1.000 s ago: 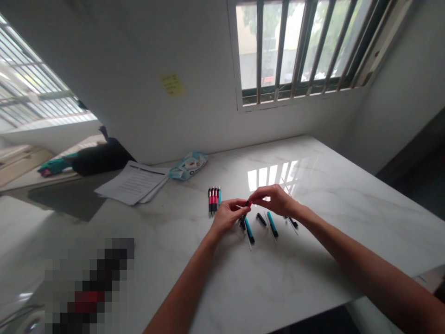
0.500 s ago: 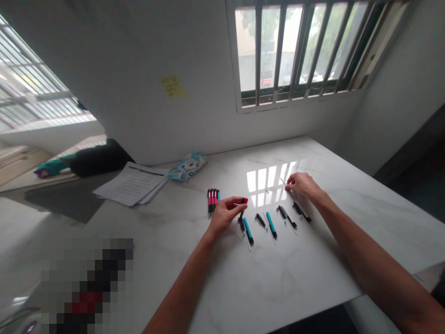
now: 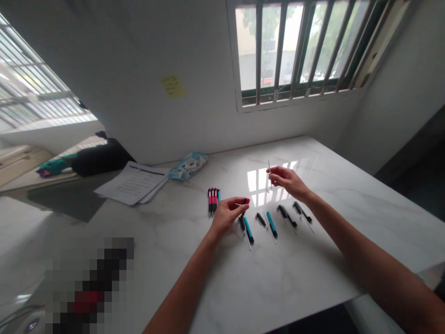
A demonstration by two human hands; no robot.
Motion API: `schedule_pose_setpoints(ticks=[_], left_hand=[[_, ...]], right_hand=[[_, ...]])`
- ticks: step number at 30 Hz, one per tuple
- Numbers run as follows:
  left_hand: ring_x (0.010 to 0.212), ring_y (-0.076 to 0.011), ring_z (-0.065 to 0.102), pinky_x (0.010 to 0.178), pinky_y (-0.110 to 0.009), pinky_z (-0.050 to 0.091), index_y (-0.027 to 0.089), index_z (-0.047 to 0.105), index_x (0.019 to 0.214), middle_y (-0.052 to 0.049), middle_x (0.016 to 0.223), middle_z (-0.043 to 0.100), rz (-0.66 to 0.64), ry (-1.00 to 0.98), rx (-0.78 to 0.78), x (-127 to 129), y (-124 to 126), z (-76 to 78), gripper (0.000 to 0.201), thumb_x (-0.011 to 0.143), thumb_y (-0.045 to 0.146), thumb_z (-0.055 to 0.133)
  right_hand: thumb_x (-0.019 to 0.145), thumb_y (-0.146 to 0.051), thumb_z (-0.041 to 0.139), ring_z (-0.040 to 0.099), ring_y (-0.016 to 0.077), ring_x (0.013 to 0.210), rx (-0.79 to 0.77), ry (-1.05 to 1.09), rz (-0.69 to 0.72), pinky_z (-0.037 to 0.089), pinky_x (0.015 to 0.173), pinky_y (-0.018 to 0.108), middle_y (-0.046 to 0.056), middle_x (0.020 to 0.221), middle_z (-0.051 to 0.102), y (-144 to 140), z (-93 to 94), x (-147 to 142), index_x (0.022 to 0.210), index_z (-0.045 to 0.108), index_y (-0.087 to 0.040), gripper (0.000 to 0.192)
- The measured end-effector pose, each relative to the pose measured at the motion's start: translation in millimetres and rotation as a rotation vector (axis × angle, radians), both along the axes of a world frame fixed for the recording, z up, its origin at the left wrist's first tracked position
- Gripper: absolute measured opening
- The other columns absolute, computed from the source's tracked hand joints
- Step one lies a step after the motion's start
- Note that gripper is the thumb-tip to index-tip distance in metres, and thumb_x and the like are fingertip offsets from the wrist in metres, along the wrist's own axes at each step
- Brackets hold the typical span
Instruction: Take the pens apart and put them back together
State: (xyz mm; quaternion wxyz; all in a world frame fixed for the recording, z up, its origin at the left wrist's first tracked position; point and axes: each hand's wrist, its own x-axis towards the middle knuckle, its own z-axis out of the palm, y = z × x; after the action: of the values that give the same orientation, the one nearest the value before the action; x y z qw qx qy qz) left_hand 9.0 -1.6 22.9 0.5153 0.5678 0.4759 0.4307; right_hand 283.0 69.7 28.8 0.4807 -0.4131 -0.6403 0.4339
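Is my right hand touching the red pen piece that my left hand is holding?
Apart. The head view shows the right hand raised with a thin refill, bare tabletop between it and the red pen piece in the left hand.

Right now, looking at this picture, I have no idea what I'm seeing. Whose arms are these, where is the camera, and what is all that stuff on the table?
No machine here: these are one person's bare arms, filmed by a camera worn on their head, looking forward and down. The left hand pinches a red pen barrel. The right hand holds a thin refill raised above the white marble table. Beside the left hand lies a bundle of finished pens. Below the hands, loose pen parts, teal and black, lie in a row. Farther back are a stack of papers and a wipes packet.
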Motion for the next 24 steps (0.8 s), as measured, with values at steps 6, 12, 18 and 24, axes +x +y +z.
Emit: schedule_pose_setpoints(ticks=[6, 12, 18, 24], left_hand=[[0.066, -0.0143, 0.067, 0.063, -0.024, 0.051, 0.014, 0.083, 0.098, -0.007, 0.081, 0.079, -0.02, 0.0, -0.014, 4, -3, 3.5, 0.037, 0.071, 0.038, 0.089], [0.065, -0.0143, 0.066, 0.063, -0.024, 0.05, 0.014, 0.083, 0.096, -0.007, 0.079, 0.079, -0.035, -0.032, -0.015, 4, -1, 2.1, 0.036, 0.07, 0.037, 0.09], [0.072, -0.0153, 0.069, 0.071, -0.026, 0.055, 0.015, 0.083, 0.094, -0.007, 0.084, 0.08, 0.003, -0.151, -0.005, 2, 0, 0.8, 0.036, 0.068, 0.037, 0.093], [0.082, -0.0179, 0.073, 0.084, -0.031, 0.059, 0.016, 0.082, 0.098, -0.008, 0.09, 0.08, 0.09, -0.262, -0.007, 0, 2, 4.5, 0.042, 0.065, 0.04, 0.095]], right_hand=[[0.084, -0.046, 0.081, 0.071, 0.017, 0.079, -0.008, 0.201, 0.163, 0.055, 0.071, 0.03, 0.004, 0.089, 0.076, -29, 13.8, -41, 0.098, 0.073, -0.019, 0.031], [0.083, -0.046, 0.082, 0.073, 0.0176, 0.082, -0.025, 0.179, 0.234, 0.058, 0.078, 0.032, 0.006, 0.096, 0.078, -36, 6.0, -55, 0.094, 0.076, -0.019, 0.03], [0.088, -0.035, 0.077, 0.074, 0.0206, 0.088, 0.12, -0.285, 0.098, 0.059, 0.078, 0.032, 0.006, 0.102, 0.08, -29, -0.2, -43, 0.104, 0.081, -0.023, 0.02], [0.093, -0.031, 0.073, 0.073, 0.0224, 0.086, 0.142, -0.839, -0.229, 0.055, 0.082, 0.031, 0.009, 0.098, 0.08, -5, -18.5, -14, 0.106, 0.082, -0.018, 0.021]])
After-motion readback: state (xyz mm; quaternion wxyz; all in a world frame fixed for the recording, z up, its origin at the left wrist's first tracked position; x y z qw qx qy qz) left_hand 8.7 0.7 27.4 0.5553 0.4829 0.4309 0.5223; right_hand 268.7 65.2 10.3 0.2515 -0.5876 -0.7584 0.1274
